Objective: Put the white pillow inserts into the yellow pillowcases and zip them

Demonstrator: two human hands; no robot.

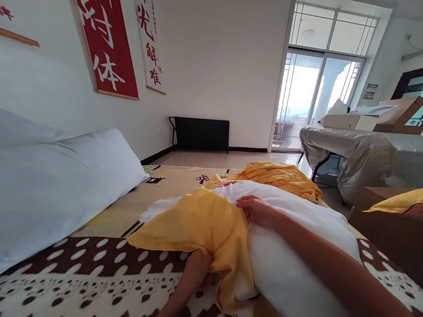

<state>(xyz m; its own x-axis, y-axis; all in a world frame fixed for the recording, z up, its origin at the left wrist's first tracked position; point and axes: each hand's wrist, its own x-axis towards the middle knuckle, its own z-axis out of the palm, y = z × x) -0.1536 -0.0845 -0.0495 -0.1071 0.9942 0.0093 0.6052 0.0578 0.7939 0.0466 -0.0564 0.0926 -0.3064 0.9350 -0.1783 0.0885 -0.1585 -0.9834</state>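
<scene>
A white pillow (pixel 291 265) lies across the bed in front of me, half inside a yellow pillowcase (pixel 203 225). My left hand (pixel 194 268) is closed on the lower edge of the yellow pillowcase, its fingers tucked under the cloth. On top of the pillow, my right hand (pixel 256 210) pinches the pillowcase's open edge where it meets the white filling. More yellow cloth (pixel 282 175) is bunched up beyond the pillow.
A large white pillow (pixel 50 181) lies at the left on the patterned brown and cream bedspread (pixel 91 275). A covered table (pixel 371 155) with cardboard boxes (pixel 377 117) stands at the right. A cardboard box (pixel 395 229) sits beside the bed. Balcony doors (pixel 310 98) lie ahead.
</scene>
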